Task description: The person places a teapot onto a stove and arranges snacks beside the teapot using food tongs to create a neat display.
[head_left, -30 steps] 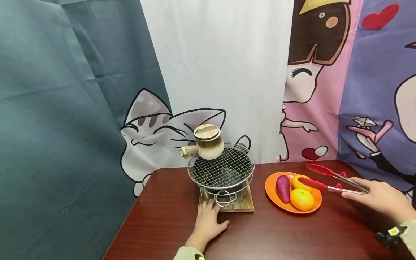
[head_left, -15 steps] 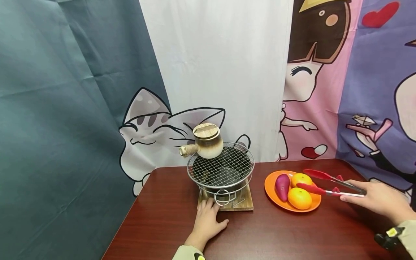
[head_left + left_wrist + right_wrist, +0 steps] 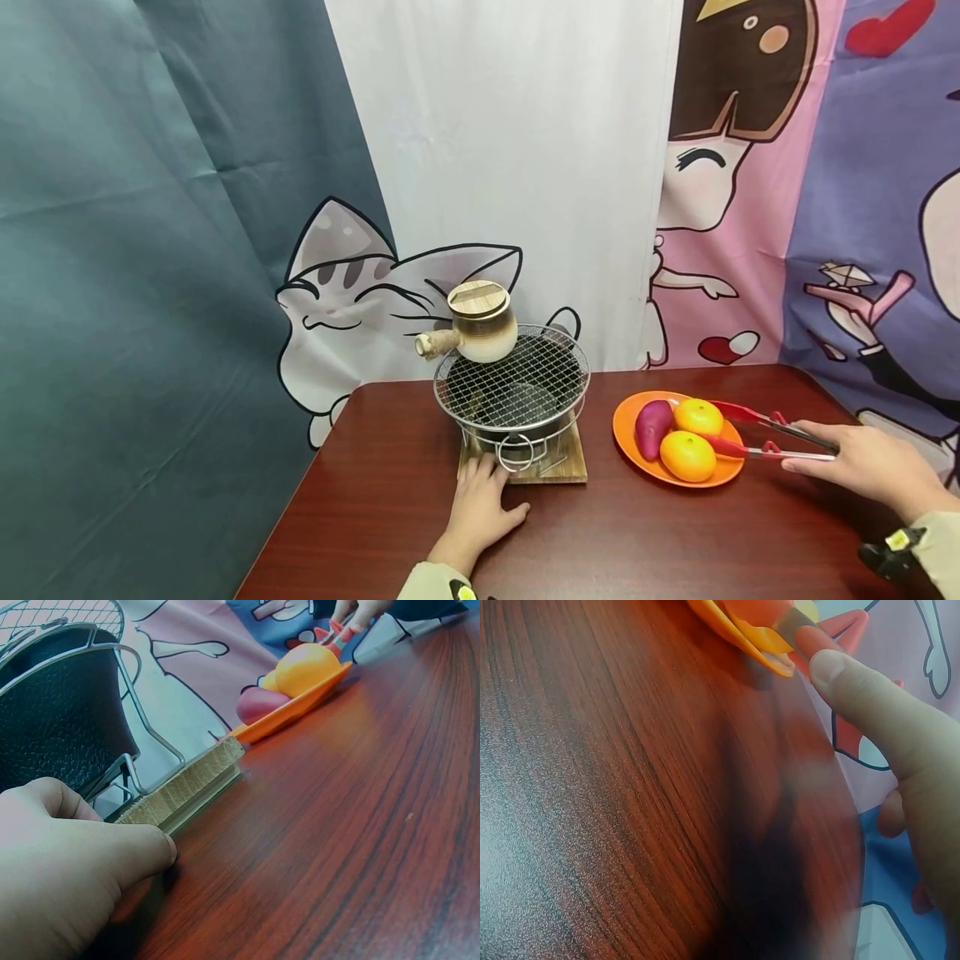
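My left hand [image 3: 480, 508] rests with spread fingers on the front left corner of a wooden board [image 3: 562, 472]; its thumb [image 3: 142, 851] lies near the board's front edge in the left wrist view. My right hand [image 3: 877, 462] grips red-tipped metal tongs [image 3: 795, 455] by the handles. The tongs' spread tips reach over an orange plate [image 3: 626, 446]: one sits at the right side of the far orange [image 3: 697, 414], the other passes between it and the near orange [image 3: 687, 457]. Beside them lies a purple, sweet-potato-shaped piece [image 3: 653, 427].
On the board stands a round stove with a wire grill [image 3: 517, 383], a metal ring handle [image 3: 515, 454] at its front. A small clay pot [image 3: 486, 337] with wooden lid and side handle sits on the grill's back left. A cartoon curtain [image 3: 525, 167] hangs behind the table [image 3: 600, 542].
My right hand has moved the tongs left and down, bringing their tips in among the oranges. The near orange and purple piece have shifted slightly. My left hand has stayed in place.
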A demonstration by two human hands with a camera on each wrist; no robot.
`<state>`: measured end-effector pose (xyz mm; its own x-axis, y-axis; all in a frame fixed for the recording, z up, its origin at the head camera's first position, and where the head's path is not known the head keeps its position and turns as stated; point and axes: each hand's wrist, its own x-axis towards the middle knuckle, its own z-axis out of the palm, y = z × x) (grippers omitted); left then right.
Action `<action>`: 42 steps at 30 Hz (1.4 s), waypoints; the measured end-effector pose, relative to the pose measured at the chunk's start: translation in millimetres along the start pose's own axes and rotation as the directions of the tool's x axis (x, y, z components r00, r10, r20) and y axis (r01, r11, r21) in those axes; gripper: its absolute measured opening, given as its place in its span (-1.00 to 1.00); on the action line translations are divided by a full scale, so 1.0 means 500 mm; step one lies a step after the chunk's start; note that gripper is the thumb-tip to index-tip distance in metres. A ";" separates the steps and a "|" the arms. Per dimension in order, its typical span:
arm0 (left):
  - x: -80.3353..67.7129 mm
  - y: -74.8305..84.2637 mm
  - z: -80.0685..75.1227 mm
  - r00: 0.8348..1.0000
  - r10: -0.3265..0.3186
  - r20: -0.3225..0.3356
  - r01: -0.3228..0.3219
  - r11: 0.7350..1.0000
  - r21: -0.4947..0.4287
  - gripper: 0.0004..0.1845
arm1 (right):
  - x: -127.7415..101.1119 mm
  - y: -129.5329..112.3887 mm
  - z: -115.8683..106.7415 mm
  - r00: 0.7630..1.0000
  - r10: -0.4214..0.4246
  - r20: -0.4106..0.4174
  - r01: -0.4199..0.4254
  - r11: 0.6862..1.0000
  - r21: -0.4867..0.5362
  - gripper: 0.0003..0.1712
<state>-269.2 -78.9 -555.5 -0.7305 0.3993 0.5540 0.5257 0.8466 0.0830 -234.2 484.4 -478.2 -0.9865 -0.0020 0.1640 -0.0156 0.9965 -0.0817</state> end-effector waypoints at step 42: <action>-0.006 0.002 -0.001 1.000 -0.012 0.023 0.013 0.999 -0.044 -0.22 | 0.025 -0.032 -0.098 0.998 -0.050 -0.045 0.047 0.997 -0.059 0.13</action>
<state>-266.0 -79.4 -556.7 -0.7466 0.3973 0.5336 0.5349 0.8354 0.1265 -238.4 472.7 -426.9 -0.9762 -0.0481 0.2116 -0.0525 0.9985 -0.0154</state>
